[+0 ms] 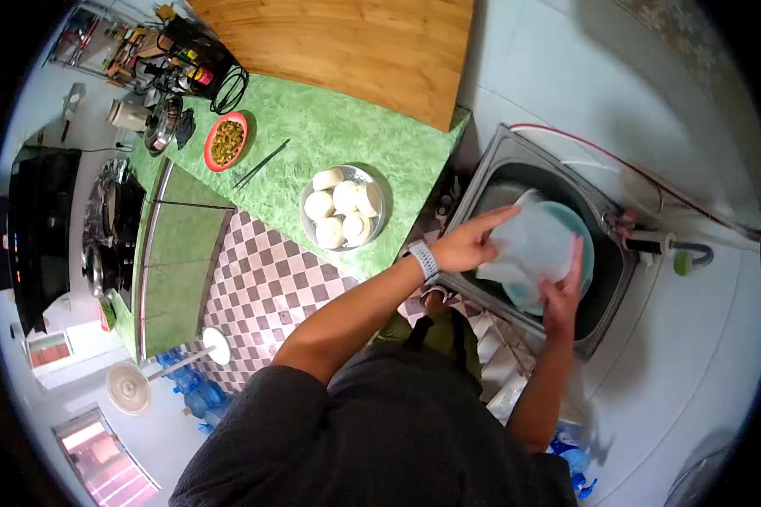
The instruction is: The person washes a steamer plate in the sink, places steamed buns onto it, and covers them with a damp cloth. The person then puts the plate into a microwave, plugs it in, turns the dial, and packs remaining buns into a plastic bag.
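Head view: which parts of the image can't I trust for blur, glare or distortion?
Head view: the pale sheet is motion-smeared, its edges unclear, and the right hand is softened; fisheye bends the outer scene and black cuts the corners; shadows fall on the white wall; the window looks washed out.

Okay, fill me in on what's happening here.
Someone at the sink has a thin whitish sheet, perhaps a wet cloth, between their left hand and right hand, over a teal basin. It's too blurred to tell more. White buns sit on a plate on the green counter.
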{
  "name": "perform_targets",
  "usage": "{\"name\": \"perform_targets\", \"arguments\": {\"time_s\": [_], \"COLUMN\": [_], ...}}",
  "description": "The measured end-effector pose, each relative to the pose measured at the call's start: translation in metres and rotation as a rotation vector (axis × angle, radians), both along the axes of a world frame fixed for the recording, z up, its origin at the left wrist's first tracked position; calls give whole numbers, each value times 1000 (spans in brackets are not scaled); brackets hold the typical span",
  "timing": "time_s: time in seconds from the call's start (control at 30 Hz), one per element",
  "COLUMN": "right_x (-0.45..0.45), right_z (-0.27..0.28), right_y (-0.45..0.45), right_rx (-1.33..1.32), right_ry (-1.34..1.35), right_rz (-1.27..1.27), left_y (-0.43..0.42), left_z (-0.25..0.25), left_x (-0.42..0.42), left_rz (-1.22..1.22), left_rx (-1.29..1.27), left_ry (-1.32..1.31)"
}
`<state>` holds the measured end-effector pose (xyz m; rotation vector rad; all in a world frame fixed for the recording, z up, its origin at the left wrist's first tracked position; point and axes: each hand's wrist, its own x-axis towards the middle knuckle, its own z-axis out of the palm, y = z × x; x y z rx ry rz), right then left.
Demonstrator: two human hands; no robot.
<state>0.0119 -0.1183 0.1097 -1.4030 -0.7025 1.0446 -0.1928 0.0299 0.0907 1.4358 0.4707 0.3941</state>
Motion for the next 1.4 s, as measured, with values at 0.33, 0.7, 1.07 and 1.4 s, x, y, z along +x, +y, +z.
{"name": "perform_targets", "arguments": {"time_s": [0.33,0.7,1.07,1.4], "right_x": [-89,-297,-357,-354], "right_z": [-6,-20,-65,-73], "right_y": [32,86,138,180], "right_rx": [2,-98,-136,-301], "right_ry": [28,-454,-665,-720], "right_rz": [212,417,368,140], "left_y": [6,37,110,147], "left_z": [3,-6,-64,-97], "left_x": [-128,-355,-401,-379], "left_rz": [90,162,40,107], "left_rx": [40,207,297,49], "left_ry": [121,319,303,264]}}
